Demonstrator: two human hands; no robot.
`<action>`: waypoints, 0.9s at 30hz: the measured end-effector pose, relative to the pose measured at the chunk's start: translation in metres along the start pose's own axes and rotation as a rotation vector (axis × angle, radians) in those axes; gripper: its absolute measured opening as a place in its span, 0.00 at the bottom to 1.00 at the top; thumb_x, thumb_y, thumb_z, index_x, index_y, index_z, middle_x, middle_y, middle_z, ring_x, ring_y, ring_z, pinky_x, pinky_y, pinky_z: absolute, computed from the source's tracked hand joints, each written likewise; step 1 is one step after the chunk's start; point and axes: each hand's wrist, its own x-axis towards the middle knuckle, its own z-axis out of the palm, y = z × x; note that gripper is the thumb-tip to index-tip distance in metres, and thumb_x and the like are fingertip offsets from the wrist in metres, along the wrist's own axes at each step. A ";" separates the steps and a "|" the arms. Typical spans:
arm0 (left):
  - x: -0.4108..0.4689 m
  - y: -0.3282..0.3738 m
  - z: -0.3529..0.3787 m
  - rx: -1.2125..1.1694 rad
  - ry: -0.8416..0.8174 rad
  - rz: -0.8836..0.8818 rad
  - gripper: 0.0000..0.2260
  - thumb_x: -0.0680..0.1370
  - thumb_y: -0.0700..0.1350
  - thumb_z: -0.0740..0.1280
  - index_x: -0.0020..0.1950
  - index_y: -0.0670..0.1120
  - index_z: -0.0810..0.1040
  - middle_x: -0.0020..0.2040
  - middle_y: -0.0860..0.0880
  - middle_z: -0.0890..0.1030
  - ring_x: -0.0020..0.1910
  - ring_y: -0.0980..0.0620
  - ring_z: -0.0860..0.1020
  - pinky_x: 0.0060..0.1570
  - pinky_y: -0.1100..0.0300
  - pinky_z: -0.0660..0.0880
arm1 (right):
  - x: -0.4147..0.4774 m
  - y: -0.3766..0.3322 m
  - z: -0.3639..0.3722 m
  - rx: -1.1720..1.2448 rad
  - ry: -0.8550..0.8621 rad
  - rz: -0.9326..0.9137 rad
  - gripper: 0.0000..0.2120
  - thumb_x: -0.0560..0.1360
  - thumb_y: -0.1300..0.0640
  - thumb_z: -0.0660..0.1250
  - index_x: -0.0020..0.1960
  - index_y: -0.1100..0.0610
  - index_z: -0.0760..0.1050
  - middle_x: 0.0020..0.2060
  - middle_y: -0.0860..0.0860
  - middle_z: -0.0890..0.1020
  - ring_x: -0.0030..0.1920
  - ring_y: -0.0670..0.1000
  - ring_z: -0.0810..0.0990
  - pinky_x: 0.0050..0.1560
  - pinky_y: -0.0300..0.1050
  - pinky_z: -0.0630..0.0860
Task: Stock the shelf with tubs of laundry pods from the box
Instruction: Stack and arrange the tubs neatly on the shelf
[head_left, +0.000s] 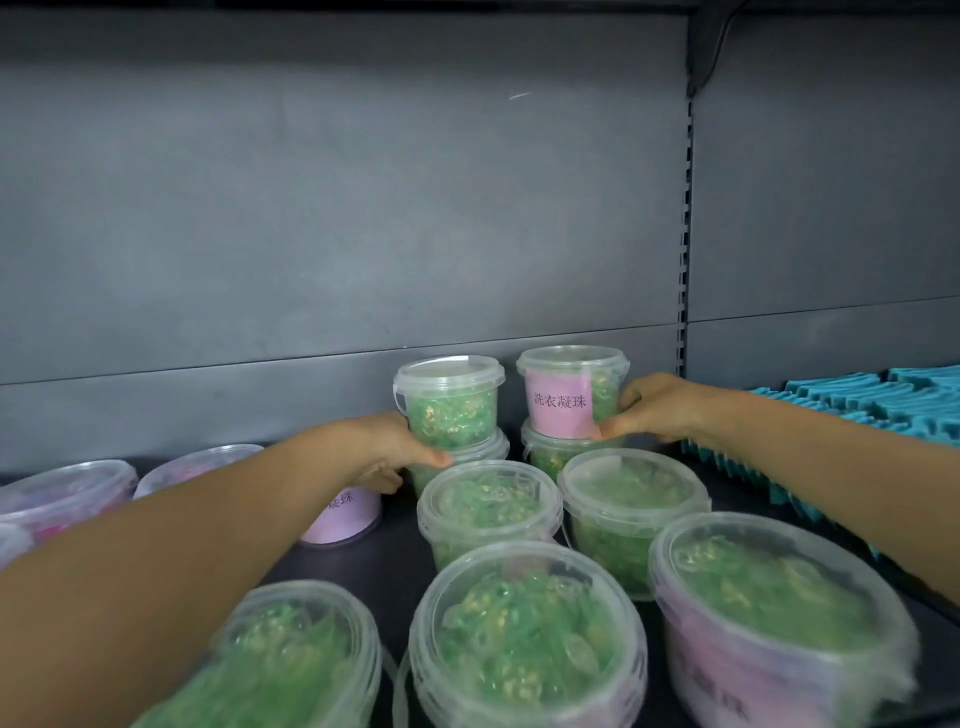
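Two clear tubs of green laundry pods stand stacked on other tubs at the back of the dark shelf (400, 540). My left hand (384, 449) grips the left top tub (449, 402) from its left side. My right hand (649, 410) holds the right top tub (569, 397), which bears a pink label, from its right side. Under them sit the lower tubs (550, 454). Several more green-pod tubs (491, 512) fill the shelf in front, nearest ones (527, 634) large and blurred. The box is out of view.
Tubs of pink pods (67, 493) stand at the left edge of the shelf. A pink-labelled tub (343, 517) sits under my left forearm. Rows of teal items (857, 410) lie on the shelf to the right. The grey back panel (337, 234) rises behind.
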 end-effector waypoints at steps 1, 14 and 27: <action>-0.008 0.001 -0.003 0.168 0.050 0.055 0.19 0.74 0.49 0.70 0.61 0.44 0.74 0.54 0.43 0.79 0.41 0.52 0.74 0.39 0.63 0.72 | -0.008 -0.002 -0.002 -0.064 0.021 -0.010 0.10 0.70 0.53 0.74 0.43 0.53 0.73 0.43 0.47 0.76 0.46 0.47 0.73 0.40 0.38 0.69; -0.139 0.002 0.003 0.891 0.450 0.449 0.12 0.78 0.48 0.58 0.54 0.42 0.74 0.56 0.42 0.77 0.55 0.42 0.76 0.43 0.56 0.69 | -0.165 -0.017 -0.002 -0.614 0.142 -0.132 0.16 0.76 0.49 0.64 0.61 0.54 0.76 0.58 0.52 0.78 0.53 0.51 0.74 0.48 0.38 0.66; -0.225 -0.025 0.066 0.749 0.371 0.590 0.20 0.79 0.57 0.55 0.62 0.43 0.72 0.60 0.44 0.73 0.59 0.44 0.73 0.56 0.50 0.73 | -0.243 0.044 0.036 -0.324 0.357 -0.177 0.22 0.71 0.48 0.71 0.61 0.56 0.75 0.63 0.53 0.74 0.66 0.54 0.68 0.66 0.45 0.63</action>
